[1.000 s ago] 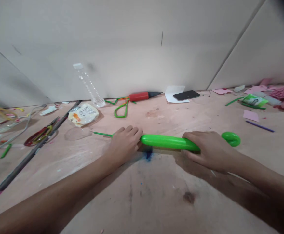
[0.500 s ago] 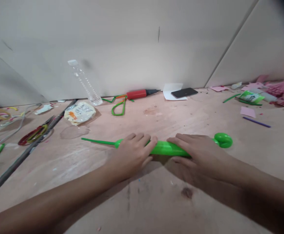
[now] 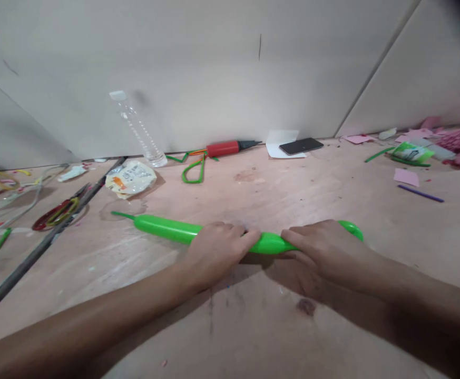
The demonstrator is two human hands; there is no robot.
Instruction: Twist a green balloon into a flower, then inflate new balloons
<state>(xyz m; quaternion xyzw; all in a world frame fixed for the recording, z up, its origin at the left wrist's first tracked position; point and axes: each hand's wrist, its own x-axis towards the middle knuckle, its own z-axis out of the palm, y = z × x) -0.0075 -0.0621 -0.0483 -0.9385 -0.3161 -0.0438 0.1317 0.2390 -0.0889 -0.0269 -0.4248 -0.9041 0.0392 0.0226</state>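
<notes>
One long green balloon [image 3: 168,229] runs crosswise before me, over the tabletop [image 3: 253,331]; my left hand [image 3: 219,252] is wrapped around its middle, my right hand [image 3: 326,245] grasps it near the curled end; a short stretch shows between them; its thin tip points left, near a crumpled wrapper [image 3: 133,179]; a red pump [image 3: 222,148] lies beyond, near the wall [image 3: 214,68].

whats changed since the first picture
The left hand has moved right along the green balloon, closer to the right hand; the balloon's inflated left part and thin tail now reach farther left. Both hands still hold it. The red pump, plastic bottle and phone stayed put.
</notes>
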